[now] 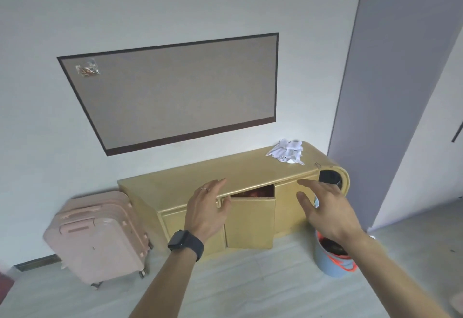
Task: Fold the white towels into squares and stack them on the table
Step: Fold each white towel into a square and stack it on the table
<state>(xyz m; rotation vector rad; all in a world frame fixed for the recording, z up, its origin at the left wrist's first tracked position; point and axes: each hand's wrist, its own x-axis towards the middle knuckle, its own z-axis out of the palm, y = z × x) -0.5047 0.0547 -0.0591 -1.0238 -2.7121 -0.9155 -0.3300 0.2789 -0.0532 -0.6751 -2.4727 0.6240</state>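
Both your hands are out in front of you and empty. Your left hand (206, 207) has its fingers straight and close together, and your right hand (323, 207) is spread and relaxed. Neither grips anything. The white towels (286, 152) lie in a crumpled heap up at one o'clock, on the far right end of the yellow cabinet (200, 177) — well apart from both hands. No fold is begun, I'd judge — the heap looks out of reach, hence the outstretched arms. A pink suitcase (100, 235) stands at eight o'clock.
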